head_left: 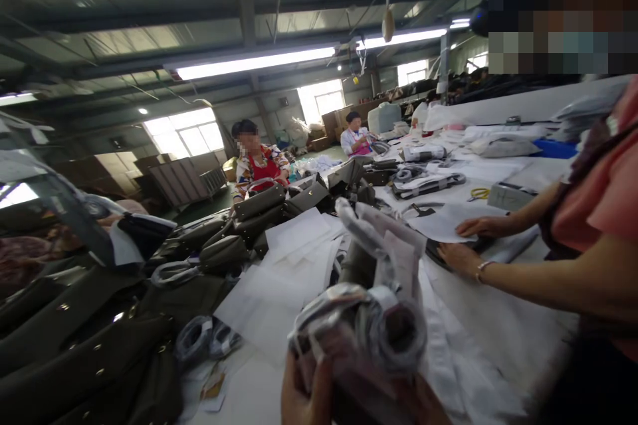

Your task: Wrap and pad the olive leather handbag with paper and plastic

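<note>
My left hand (pixel 304 388) and my right hand (pixel 423 405) show only partly at the bottom edge, both closed round a dark olive bag (pixel 361 265) wrapped in crinkled clear plastic and white paper (pixel 383 239). A rolled strap in plastic (pixel 379 325) lies on the near end of the bundle. The bundle is blurred by motion.
Heaps of dark olive bags (pixel 90 332) cover the left of the table, with white paper sheets (pixel 294 259) in the middle. A co-worker in a coral top (pixel 598 206) stands at the right, hands (pixel 473 239) on the table. Two more people (pixel 256 159) sit farther back.
</note>
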A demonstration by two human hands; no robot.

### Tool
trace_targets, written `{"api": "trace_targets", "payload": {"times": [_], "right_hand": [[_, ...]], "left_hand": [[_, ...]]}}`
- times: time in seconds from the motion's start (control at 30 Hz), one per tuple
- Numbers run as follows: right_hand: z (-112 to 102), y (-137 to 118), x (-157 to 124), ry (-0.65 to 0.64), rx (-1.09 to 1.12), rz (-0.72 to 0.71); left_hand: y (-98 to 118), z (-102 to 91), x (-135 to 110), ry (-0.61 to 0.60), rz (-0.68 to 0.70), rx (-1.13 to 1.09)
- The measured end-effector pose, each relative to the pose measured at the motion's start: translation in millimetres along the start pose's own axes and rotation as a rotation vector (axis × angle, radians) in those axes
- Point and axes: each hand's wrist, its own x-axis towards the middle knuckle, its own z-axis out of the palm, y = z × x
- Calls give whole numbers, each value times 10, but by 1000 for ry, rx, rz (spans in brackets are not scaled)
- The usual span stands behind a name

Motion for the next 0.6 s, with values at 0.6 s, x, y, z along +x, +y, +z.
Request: {"api": "trace_targets", "payload": {"times": [0.6], "right_hand": [[-51, -68, 1805, -638, -731, 48]], "left_hand": [[-1192, -668, 421, -110, -407, -82]]}}
